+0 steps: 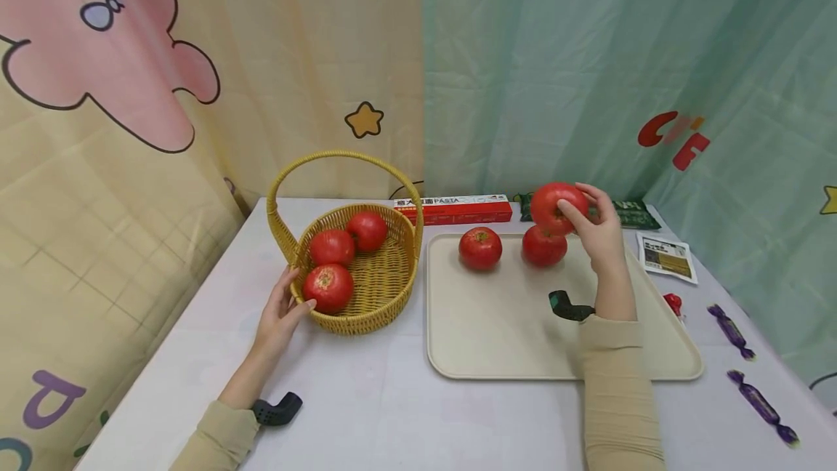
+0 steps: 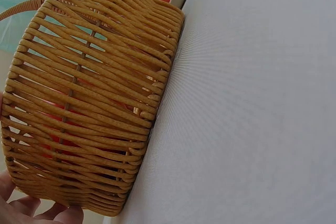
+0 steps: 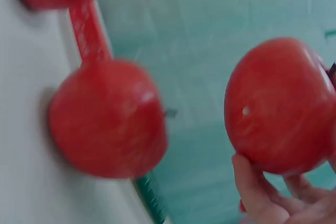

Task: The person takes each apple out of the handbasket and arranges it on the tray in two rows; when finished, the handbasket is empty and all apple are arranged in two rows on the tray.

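In the head view my right hand [image 1: 598, 227] holds a red apple [image 1: 556, 208] in the air, thumb on the near side. That apple [image 3: 281, 106] also shows in the right wrist view, fingers [image 3: 257, 192] beneath it. Below it, two apples, one [image 1: 480, 248] to the left and one [image 1: 544, 247] partly covered, sit on the cream tray [image 1: 503, 340]. My left hand [image 1: 281, 315] grips the left rim of a woven basket [image 1: 379, 278], its thumb over the edge. Inside the basket lie three apples [image 1: 329, 288]. From the left wrist, the basket's slatted wall [image 2: 89, 98] fills the left side.
Behind the tray lie a red pasta box [image 1: 458, 211] and a dark green packet [image 1: 631, 214]. To its right are a white sachet [image 1: 667, 258], a small red-wrapped item [image 1: 673, 303] and two purple candies [image 1: 761, 407]. The basket's tall handle [image 1: 346, 154] arches above it.
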The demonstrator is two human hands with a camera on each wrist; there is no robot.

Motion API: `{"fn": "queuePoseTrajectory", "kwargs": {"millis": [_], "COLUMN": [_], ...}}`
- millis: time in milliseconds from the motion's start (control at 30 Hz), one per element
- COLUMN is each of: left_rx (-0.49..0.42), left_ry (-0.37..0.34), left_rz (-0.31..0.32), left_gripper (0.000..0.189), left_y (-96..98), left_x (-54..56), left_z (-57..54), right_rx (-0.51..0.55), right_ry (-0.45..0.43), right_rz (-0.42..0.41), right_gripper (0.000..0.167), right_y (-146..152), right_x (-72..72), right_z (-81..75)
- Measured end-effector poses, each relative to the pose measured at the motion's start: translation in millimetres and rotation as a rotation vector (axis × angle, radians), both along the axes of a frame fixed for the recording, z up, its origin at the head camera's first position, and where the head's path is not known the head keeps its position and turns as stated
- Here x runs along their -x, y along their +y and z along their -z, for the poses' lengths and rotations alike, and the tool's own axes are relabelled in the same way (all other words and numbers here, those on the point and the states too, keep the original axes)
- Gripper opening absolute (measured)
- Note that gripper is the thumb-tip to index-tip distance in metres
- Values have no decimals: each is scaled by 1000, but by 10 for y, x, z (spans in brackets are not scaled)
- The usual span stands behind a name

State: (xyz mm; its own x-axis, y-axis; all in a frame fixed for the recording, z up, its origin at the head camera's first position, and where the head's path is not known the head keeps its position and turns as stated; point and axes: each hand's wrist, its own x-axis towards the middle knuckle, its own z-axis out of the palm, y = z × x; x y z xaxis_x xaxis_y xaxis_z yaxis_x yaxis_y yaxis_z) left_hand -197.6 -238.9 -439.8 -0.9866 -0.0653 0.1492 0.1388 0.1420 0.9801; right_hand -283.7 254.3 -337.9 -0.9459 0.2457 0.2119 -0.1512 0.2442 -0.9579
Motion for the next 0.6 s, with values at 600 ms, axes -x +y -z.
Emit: {"fn": "queuePoseTrajectory", "kwargs": {"millis": [600], "left_rx": [-12], "left_ry": [12], "left_rz": [3], "left_gripper": [64], "left_y": [26], "left_x": [-23], "left_z": [-33], "right_rx": [-73], "right_ry": [-314], "right_rz": [311], "right_gripper": [65], "right_y": [733], "right_x": [207], "right_z": [745]}}
